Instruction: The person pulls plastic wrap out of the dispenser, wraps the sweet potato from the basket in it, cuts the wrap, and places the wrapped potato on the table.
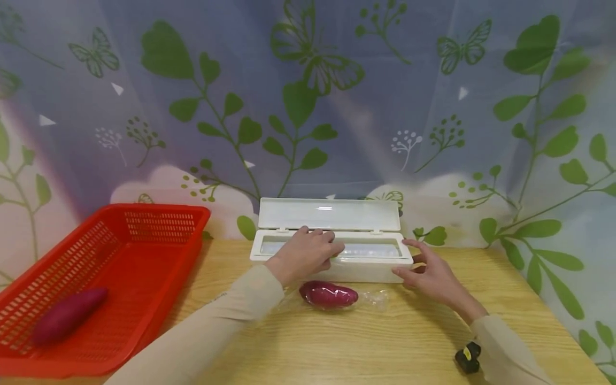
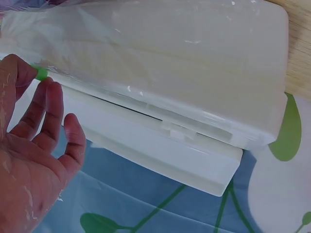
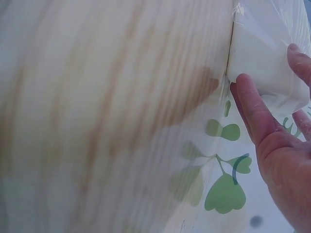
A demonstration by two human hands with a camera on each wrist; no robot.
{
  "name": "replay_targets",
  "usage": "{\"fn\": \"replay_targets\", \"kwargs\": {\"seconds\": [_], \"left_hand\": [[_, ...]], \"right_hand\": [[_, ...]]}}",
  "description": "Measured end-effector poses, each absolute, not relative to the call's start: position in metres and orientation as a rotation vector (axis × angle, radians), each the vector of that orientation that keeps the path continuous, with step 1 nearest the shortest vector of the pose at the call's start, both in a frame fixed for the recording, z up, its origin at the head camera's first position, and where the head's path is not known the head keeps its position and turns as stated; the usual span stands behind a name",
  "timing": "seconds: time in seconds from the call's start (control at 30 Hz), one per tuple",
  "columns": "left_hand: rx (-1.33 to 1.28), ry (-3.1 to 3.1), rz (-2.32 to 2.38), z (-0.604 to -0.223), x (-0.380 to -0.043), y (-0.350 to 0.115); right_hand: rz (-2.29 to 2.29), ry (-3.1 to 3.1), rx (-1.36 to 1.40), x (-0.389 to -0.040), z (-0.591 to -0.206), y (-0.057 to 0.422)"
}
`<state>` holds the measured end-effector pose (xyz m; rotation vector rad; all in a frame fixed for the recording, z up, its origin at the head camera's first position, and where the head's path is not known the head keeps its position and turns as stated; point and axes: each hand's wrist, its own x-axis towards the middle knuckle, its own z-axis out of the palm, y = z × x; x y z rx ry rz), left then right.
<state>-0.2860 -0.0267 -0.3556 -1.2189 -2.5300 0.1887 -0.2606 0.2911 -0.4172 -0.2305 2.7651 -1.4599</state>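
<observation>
A white cling film dispenser [image 1: 332, 271] stands against the back of the table, its lid [image 1: 329, 214] raised. My left hand [image 1: 308, 251] reaches over the top edge. In the left wrist view, its thumb and fingertips pinch a small green slide cutter [image 2: 41, 73] on the slot of the dispenser. At the dispenser's right end, my right hand [image 1: 435, 278] grips it, thumb at the front and fingers round the end. Clear film [image 2: 146, 53] drapes over the dispenser's front. Just before it lies a purple sweet potato [image 1: 329, 295] with crinkled clear film about it.
On the left is a red plastic basket [image 1: 159, 267] with another purple sweet potato [image 1: 69, 315] inside. A patterned curtain [image 1: 356, 144] hangs right behind the wooden table [image 1: 356, 347]. By the right sleeve is a small black object [image 1: 468, 357] with a yellow patch.
</observation>
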Motion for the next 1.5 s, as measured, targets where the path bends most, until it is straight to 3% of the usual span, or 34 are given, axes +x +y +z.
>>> {"fn": "replay_targets", "kwargs": {"seconds": [0.67,1.5], "left_hand": [[-1.213,-2.605,0.210,-0.344,-0.287,-0.089],[-1.176,-2.704,0.304,-0.330,-0.282,-0.129]], "right_hand": [[-1.456,2.784,-0.242,-0.261,-0.417,0.295],[-1.470,2.770,-0.249,-0.263,-0.419,0.291]]}}
